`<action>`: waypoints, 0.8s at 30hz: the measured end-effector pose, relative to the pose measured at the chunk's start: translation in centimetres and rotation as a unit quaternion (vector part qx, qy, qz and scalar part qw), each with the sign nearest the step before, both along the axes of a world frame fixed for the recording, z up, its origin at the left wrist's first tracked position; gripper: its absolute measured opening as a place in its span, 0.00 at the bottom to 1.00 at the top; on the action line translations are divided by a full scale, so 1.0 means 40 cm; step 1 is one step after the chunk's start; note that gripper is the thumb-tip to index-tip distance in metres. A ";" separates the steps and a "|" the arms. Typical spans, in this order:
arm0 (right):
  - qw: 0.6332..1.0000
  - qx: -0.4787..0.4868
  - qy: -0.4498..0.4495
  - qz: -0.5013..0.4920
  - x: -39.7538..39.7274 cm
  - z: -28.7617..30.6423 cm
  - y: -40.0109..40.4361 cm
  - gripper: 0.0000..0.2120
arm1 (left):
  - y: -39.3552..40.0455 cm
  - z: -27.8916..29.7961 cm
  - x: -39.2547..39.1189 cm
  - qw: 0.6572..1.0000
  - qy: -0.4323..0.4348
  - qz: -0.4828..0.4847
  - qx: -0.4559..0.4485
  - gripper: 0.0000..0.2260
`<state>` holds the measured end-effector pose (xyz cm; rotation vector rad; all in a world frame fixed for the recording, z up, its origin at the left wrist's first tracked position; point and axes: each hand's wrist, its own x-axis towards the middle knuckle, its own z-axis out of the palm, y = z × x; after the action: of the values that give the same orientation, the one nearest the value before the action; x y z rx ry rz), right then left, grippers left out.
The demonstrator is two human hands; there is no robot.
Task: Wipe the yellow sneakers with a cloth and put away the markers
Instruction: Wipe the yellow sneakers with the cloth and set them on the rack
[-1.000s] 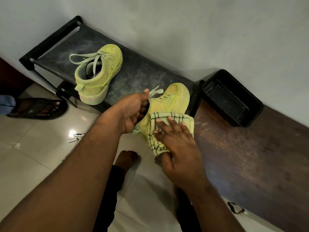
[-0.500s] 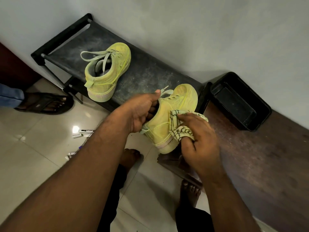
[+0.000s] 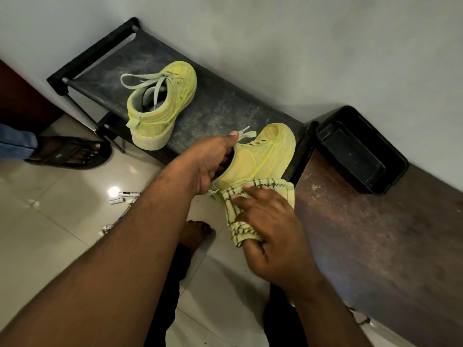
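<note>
My left hand grips one yellow sneaker by its collar, with the thumb up by the laces, and holds it at the near edge of the black shoe rack. A yellow checked cloth lies against this sneaker's heel side. My right hand holds it there, fingers spread on top and its lower end caught under the thumb. The second yellow sneaker stands on the rack to the left, laces loose. Several markers lie on the tiled floor, partly hidden by my left forearm.
A black tray sits against the wall on the dark wooden bench to the right. Another person's sandalled foot stands at the left on the floor. My bare foot is below the held sneaker.
My right hand has slid the cloth down from the sneaker's side to its heel end, and its fingers have spread out. My left hand keeps its grip on the sneaker.
</note>
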<state>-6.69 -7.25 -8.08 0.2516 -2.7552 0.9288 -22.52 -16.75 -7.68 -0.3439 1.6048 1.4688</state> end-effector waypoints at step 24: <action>0.989 0.015 -0.012 -0.148 -0.012 -0.033 -0.029 0.27 | 0.012 -0.014 -0.003 0.998 -0.018 -0.051 0.035 0.18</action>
<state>-7.18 -8.42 -9.42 -0.1632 -2.7280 0.8159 -22.64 -16.27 -8.23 -0.2435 1.5169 1.4281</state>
